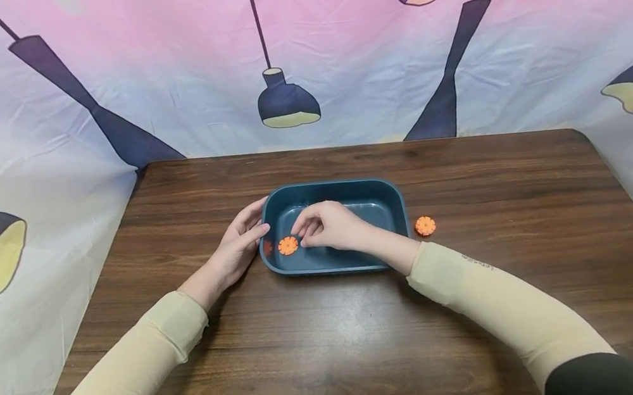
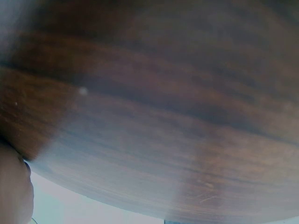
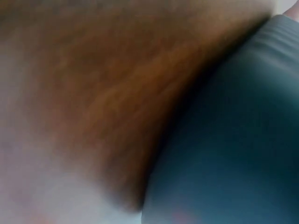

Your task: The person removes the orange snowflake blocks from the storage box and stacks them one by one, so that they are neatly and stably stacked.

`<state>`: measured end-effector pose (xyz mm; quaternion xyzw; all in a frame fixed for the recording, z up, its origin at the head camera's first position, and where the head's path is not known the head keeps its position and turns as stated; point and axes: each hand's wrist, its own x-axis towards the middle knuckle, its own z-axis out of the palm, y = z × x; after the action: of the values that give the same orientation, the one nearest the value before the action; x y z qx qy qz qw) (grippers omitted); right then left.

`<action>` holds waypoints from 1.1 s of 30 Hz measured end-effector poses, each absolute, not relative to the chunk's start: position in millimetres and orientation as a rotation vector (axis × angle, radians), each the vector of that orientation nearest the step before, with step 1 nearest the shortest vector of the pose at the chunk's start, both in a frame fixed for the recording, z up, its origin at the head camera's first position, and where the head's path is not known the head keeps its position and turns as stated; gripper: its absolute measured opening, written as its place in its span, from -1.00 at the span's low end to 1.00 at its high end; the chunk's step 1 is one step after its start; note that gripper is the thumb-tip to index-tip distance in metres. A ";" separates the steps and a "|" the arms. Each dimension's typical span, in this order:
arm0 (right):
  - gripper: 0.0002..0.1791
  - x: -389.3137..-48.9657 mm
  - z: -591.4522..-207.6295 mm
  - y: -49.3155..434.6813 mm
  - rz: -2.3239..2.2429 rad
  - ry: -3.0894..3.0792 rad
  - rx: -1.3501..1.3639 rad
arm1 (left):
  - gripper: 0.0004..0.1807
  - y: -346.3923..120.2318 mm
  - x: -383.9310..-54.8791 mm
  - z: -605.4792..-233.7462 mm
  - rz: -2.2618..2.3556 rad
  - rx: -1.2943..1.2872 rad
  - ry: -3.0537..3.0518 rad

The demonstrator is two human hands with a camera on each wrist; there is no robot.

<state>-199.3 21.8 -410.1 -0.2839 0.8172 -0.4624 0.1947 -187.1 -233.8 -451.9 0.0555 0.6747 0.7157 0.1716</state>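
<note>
In the head view a dark teal rectangular tray (image 1: 352,271) stands on the table. My left hand (image 1: 235,246) holds its left end, thumb over the rim and fingers along the outside wall. An orange flower-shaped disc (image 1: 288,246) with a notched edge lies inside, near the left end. My right hand (image 1: 333,224) is over the tray, fingers loosely bent, fingertips just right of that disc and apart from it. Nothing shows between them. Another orange notched piece (image 1: 425,226), which looks thicker, lies on the table right of the tray. The right wrist view shows the tray wall (image 3: 233,140), blurred.
The brown wood-grain table (image 1: 330,342) extends all round the tray. Behind it hangs a pink and blue cloth (image 1: 336,43) printed with lamps. The right forearm crosses the tray's near right corner. A blurred table surface (image 2: 149,116) fills most of the left wrist view.
</note>
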 end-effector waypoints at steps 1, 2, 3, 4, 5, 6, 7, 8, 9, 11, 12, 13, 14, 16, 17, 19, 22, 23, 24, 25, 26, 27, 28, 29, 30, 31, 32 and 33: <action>-0.78 -198.6 -410.6 20.1 -1.288 2.294 -0.799 | -0.35 -233.8 -187.3 -452.1 2.032 0.162 1.914; -0.78 -198.1 -411.5 18.6 -1.280 2.297 -0.804 | -0.35 -233.8 -187.6 -452.3 2.034 0.166 1.911; -0.78 -197.6 -412.3 16.9 -1.269 2.304 -0.811 | -0.35 -233.8 -187.9 -452.4 2.034 0.172 1.910; -0.78 -197.3 -413.0 15.4 -1.255 2.313 -0.821 | -0.35 -233.7 -188.2 -452.5 2.037 0.178 1.906; -0.78 -196.9 -413.2 13.7 -1.242 2.322 -0.828 | -0.35 -233.5 -188.5 -452.4 2.039 0.185 1.903; -0.78 -196.5 -413.4 12.0 -1.228 2.335 -0.839 | -0.35 -233.4 -188.8 -452.3 2.041 0.191 1.902; -0.77 -196.5 -413.9 10.4 -1.217 2.343 -0.846 | -0.35 -233.2 -189.0 -452.3 2.045 0.197 1.899; -0.77 -196.7 -414.5 8.8 -1.205 2.353 -0.858 | -0.35 -233.0 -189.1 -452.2 2.048 0.200 1.898; -0.77 -196.8 -415.0 7.3 -1.193 2.362 -0.867 | -0.35 -232.9 -189.3 -452.1 2.049 0.204 1.897; -0.76 -197.3 -416.0 4.6 -1.180 2.378 -0.885 | -0.35 -232.8 -189.5 -451.9 2.053 0.211 1.895; -0.76 -197.6 -416.9 3.6 -1.175 2.386 -0.893 | -0.35 -232.7 -189.5 -451.8 2.055 0.213 1.894; -0.75 -197.9 -417.9 2.8 -1.171 2.392 -0.900 | -0.35 -232.6 -189.6 -451.8 2.057 0.215 1.892; -0.75 -198.1 -418.5 2.1 -1.165 2.402 -0.910 | -0.35 -232.7 -189.6 -451.7 2.058 0.216 1.891; -0.74 -198.3 -419.4 1.0 -1.165 2.413 -0.925 | -0.35 -232.8 -189.5 -451.5 2.060 0.216 1.889; -0.73 -198.4 -419.8 0.7 -1.168 2.417 -0.932 | -0.35 -232.8 -189.5 -451.5 2.061 0.214 1.888; -0.71 -198.7 -420.5 0.2 -1.178 2.420 -0.944 | -0.35 -233.0 -189.4 -451.4 2.060 0.209 1.888; -0.69 -199.2 -422.1 -0.6 -1.173 2.430 -0.959 | -0.36 -233.2 -189.3 -451.5 2.056 0.204 1.890; -0.69 -199.2 -422.5 -0.9 -1.163 2.437 -0.964 | -0.36 -233.3 -189.1 -451.5 2.055 0.203 1.891; -0.68 -199.2 -423.2 -1.2 -1.147 2.449 -0.972 | -0.36 -233.5 -189.0 -451.6 2.055 0.201 1.891; -0.68 -199.1 -423.8 -1.5 -1.128 2.462 -0.980 | -0.36 -233.6 -189.0 -451.8 2.057 0.200 1.890; -0.68 -199.0 -424.2 -1.9 -1.110 2.472 -0.987 | -0.36 -233.8 -188.9 -452.0 2.058 0.198 1.890; -0.68 -198.7 -424.6 -2.1 -1.092 2.484 -0.994 | -0.36 -234.0 -188.7 -452.2 2.060 0.195 1.890; -0.67 -198.5 -424.9 -2.3 -1.076 2.493 -1.001 | -0.36 -234.2 -188.6 -452.3 2.062 0.193 1.889; -0.67 -198.4 -425.5 -2.6 -1.066 2.500 -1.008 | -0.36 -234.4 -188.5 -452.6 2.063 0.190 1.889; -0.67 -198.3 -426.0 -2.7 -1.056 2.505 -1.014 | -0.36 -234.5 -188.4 -452.8 2.064 0.189 1.887; -0.67 -198.3 -426.5 -2.7 -1.053 2.507 -1.018 | -0.36 -234.5 -188.2 -452.9 2.064 0.188 1.887; -0.66 -198.5 -427.1 -2.7 -1.050 2.509 -1.022 | -0.36 -234.5 -188.1 -453.1 2.063 0.186 1.887; -0.66 -198.6 -427.9 -2.7 -1.046 2.512 -1.030 | -0.36 -234.4 -187.9 -453.3 2.062 0.185 1.887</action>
<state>-198.6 -2.7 -427.9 -0.3515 0.8576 -0.3572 0.1159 -187.9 -234.4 -453.3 0.0649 0.6639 0.7255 0.1693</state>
